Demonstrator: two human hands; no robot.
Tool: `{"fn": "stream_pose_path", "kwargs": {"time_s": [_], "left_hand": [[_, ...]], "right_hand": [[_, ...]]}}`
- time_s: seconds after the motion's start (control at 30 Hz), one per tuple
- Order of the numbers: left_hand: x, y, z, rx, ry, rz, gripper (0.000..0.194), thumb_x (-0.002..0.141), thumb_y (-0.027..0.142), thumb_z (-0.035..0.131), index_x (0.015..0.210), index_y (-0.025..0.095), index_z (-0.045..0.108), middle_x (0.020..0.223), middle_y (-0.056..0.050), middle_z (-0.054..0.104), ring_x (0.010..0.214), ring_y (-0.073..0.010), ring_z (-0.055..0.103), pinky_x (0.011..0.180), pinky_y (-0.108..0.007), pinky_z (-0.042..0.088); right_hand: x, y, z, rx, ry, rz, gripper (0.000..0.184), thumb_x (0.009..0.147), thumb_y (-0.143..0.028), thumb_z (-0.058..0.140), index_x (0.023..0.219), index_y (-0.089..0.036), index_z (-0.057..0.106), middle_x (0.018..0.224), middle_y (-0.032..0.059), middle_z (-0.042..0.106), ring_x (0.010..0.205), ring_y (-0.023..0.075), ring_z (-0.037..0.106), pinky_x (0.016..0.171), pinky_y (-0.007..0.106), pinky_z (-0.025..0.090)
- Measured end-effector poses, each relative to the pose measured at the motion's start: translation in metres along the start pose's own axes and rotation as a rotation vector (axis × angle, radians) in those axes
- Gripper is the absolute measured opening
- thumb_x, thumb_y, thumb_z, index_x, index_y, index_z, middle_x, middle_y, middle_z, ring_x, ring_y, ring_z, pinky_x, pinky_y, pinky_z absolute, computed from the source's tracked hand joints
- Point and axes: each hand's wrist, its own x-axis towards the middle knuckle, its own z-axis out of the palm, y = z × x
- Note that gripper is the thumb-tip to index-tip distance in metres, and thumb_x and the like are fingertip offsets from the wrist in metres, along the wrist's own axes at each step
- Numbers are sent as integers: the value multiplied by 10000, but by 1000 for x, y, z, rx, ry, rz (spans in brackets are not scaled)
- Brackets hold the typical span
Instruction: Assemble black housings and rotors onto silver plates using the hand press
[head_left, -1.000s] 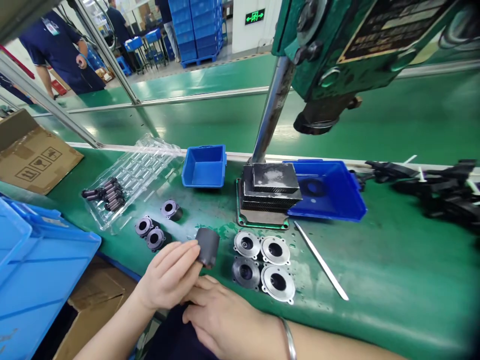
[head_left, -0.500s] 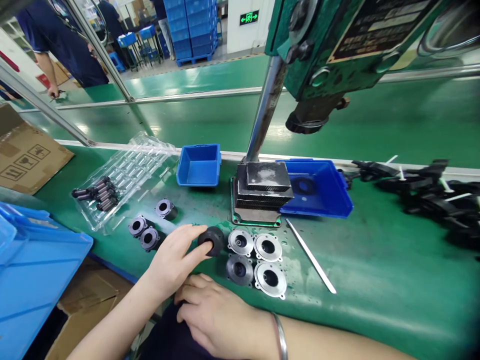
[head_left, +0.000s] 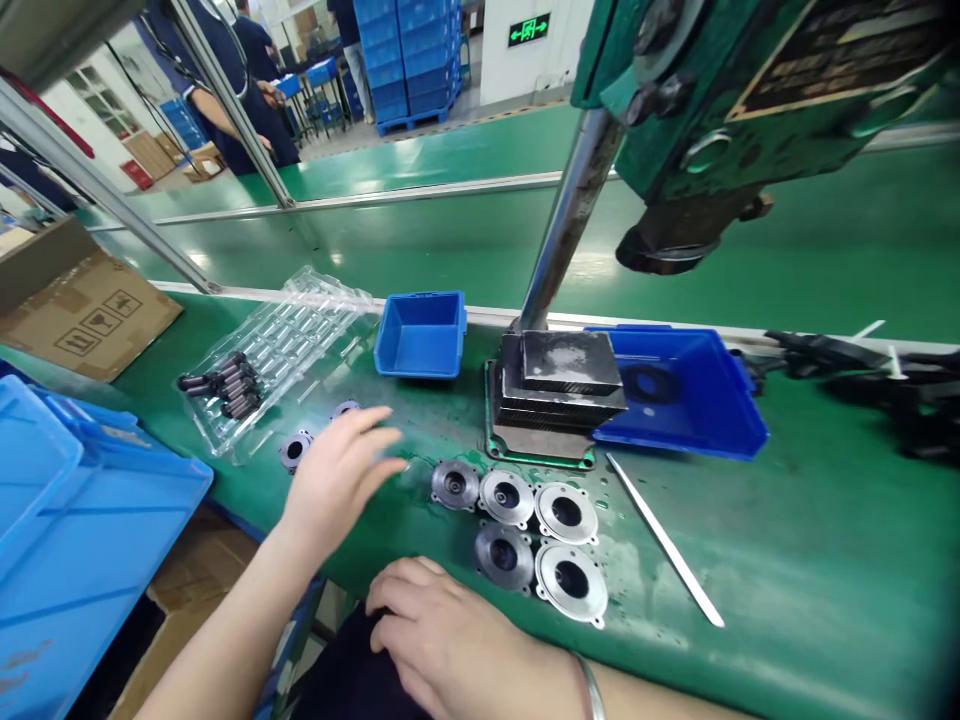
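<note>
My left hand [head_left: 334, 485] is open above the green tabletop, fingers apart with nothing in them. It partly hides the dark cylindrical motor housings behind it; the flange of one housing [head_left: 295, 452] shows left of the wrist. To the right of my left hand, a dark housing [head_left: 455, 485] stands with its round opening up, at the left end of a cluster of several housings. A silver-flanged housing [head_left: 568, 512] belongs to this cluster. My right hand [head_left: 446, 640] rests over dark clothing by the table's near edge, fingers loosely bent and holding nothing visible.
A press [head_left: 667, 190] rises behind the housings, with metal blocks [head_left: 570, 362] on its base. Blue bins [head_left: 420, 335] stand nearby. A white strip [head_left: 667, 545] lies right. A clear tray [head_left: 300, 320] holds small dark cylinders. A person [head_left: 217, 110] stands across the conveyor.
My left hand tilted the dark housing upright, set it down beside the others, let go and drew back left. My right hand stayed near the table edge. The view shifted slightly.
</note>
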Motion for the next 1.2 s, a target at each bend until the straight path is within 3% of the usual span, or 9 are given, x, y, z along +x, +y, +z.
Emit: {"fn": "stream_pose_path", "kwargs": {"time_s": [0.07,0.17,0.27,0.37,0.47,0.63,0.7,0.97,1.2], "left_hand": [[2,-19,-6,114,-16,-153,419,944,327,704,1312,192,557,1352,-171,653,1259,-313,653,1057,-486,557],[4,-39,-6,218,-170,-256,588,887,321,765,1383,154,498,1290,-190,668,1167,-343,696,949,-467,598],[5,-40,-3,149,-299,-278,540,888,215,735,1376,171,509,1272,-145,681,1125,-305,714,924,-430,608],[5,-28,-5,2,-311,-260,509,901,161,702,1374,205,521,1326,-111,668,1207,-284,679,1017,-449,583],[-2,-15,-9,-191,-191,-279,525,925,164,684,1410,263,509,1380,-90,636,1277,-255,639,1077,-439,564],[-17,1,-9,-612,263,-312,560,908,192,729,1399,282,475,1328,-115,585,1261,-260,648,954,-400,642],[-20,6,-6,-653,365,-268,562,899,189,744,1384,283,476,1291,-110,577,1230,-264,666,945,-418,646],[-26,19,1,-628,420,-186,610,889,86,725,1411,289,484,1284,-107,582,1256,-281,661,995,-456,632],[-39,21,-1,-578,365,-133,662,871,-13,675,1421,307,489,1364,-119,588,1312,-305,621,1026,-529,614]], "right_hand": [[0,0,1,3,11,-12,168,973,-192,516,1078,-194,647,1217,35,638,1194,189,515,1053,331,427],[0,0,2,8,26,-15,166,973,-187,511,1078,-196,640,1212,32,636,1193,185,517,1053,333,423],[0,0,2,7,23,-12,167,977,-191,508,1080,-193,639,1219,33,635,1199,187,515,1060,336,420],[0,-1,0,6,12,-10,164,967,-190,519,1074,-190,643,1231,37,635,1205,190,514,1063,338,422],[1,1,1,7,0,-12,162,959,-195,535,1078,-193,644,1238,32,638,1201,192,516,1059,340,429],[4,11,16,-28,21,-26,147,951,-233,582,1066,-222,674,1205,19,662,1172,199,530,1022,336,455],[5,15,22,-39,31,-34,145,950,-235,593,1065,-232,682,1210,14,665,1173,200,536,1019,337,457],[4,16,24,-35,21,-43,146,948,-237,598,1064,-231,688,1221,39,668,1180,215,543,1024,350,453],[5,11,19,-60,-9,-36,155,937,-239,613,1069,-226,694,1236,37,654,1189,211,525,1044,355,442]]}}
